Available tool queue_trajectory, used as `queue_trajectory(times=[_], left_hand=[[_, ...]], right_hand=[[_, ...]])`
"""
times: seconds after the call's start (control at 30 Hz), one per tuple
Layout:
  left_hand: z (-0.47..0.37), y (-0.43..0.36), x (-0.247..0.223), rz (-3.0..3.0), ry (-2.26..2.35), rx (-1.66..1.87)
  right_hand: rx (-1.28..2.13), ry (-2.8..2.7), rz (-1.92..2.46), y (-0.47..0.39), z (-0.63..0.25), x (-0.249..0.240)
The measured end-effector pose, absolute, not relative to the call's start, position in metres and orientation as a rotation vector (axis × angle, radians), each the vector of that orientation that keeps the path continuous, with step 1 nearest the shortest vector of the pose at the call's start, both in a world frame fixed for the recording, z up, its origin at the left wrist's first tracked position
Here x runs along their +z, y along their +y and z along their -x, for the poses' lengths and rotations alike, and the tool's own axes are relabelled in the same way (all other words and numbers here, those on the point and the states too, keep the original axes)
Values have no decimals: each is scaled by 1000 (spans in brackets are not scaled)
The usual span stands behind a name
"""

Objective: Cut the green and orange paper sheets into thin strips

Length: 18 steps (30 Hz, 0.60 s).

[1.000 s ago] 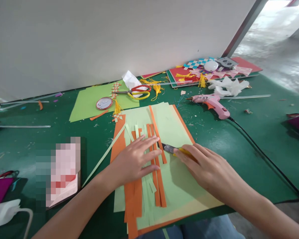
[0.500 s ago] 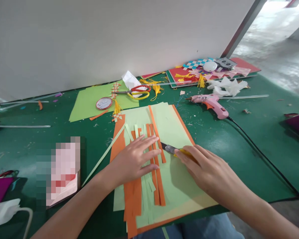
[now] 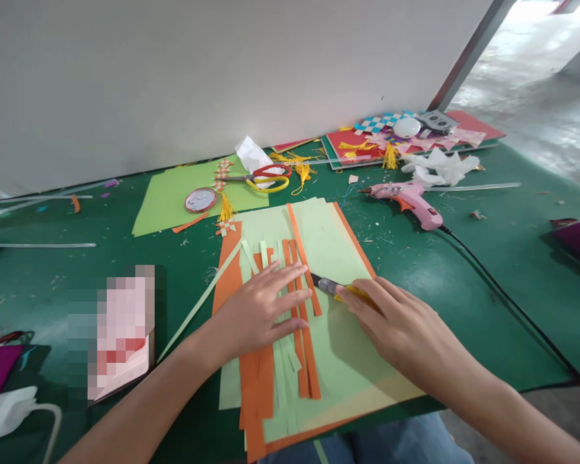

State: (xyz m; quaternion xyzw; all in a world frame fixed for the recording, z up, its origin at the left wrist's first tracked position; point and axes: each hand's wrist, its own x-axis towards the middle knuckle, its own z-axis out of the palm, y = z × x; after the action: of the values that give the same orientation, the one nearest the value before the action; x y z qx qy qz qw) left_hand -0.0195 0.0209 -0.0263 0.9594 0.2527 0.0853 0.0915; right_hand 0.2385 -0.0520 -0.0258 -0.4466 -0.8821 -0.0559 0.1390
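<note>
My left hand (image 3: 263, 308) lies with fingers spread over orange strips (image 3: 310, 364) and pale green strips (image 3: 280, 380). These rest on a stack of pale green sheets (image 3: 352, 361) with orange paper beneath. In my right hand (image 3: 396, 316) is a yellow utility knife (image 3: 329, 287), its blade tip at the edge of a slanted orange strip (image 3: 294, 222) beside my left fingertips. A long pale green strip (image 3: 200, 299) slants off the stack's left side.
Scissors (image 3: 270, 179), a round tin (image 3: 200, 200) and a yellow tassel (image 3: 226, 207) lie behind. A pink glue gun (image 3: 408, 198) with a black cord is at the right, a pixelated phone (image 3: 125, 335) at the left. Red folders (image 3: 478, 125) are at the back.
The knife and my right hand have shifted very slightly left. My left hand stays in place on the strips.
</note>
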Motion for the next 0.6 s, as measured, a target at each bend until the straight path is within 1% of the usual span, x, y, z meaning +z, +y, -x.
queue_trajectory(times=[0.6], left_hand=[[19,20,-24,-2831,760,227]], right_hand=[[-237,-2555,1313,-40,-238,-27]])
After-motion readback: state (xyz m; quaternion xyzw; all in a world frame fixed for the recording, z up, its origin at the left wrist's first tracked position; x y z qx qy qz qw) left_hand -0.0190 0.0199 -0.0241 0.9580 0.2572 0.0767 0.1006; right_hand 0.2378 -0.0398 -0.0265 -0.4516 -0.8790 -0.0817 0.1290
